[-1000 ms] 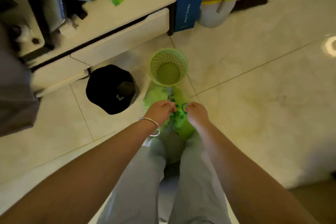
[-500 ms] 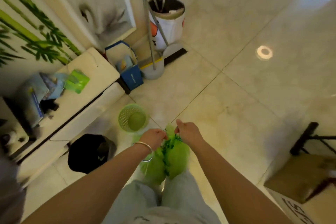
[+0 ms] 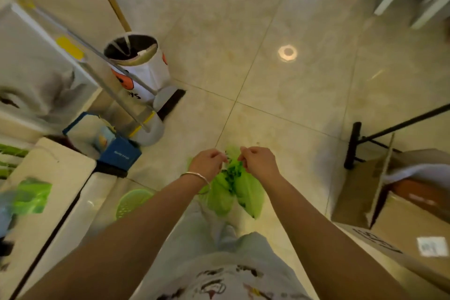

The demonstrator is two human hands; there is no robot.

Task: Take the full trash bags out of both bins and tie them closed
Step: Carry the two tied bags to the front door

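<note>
A full green trash bag (image 3: 239,192) hangs in front of my legs, lifted off the floor. My left hand (image 3: 208,162), with a silver bangle on the wrist, pinches one side of the bag's gathered top. My right hand (image 3: 258,162) pinches the other side, close beside the left. The small green mesh bin (image 3: 132,202) stands on the floor to my lower left, partly hidden by my left forearm. The black bin is out of view.
A white cabinet (image 3: 60,190) with green packets runs along the left. A blue bag (image 3: 117,151), a mop bucket with poles (image 3: 136,66) and a dustpan stand behind it. Cardboard boxes (image 3: 401,221) and a black stand (image 3: 353,146) sit at the right. Tiled floor stretches ahead.
I have straightened up and the view has swung upward. Both hands have raised the green bag from the floor beside the mesh bin. The black bin has dropped out of view.
</note>
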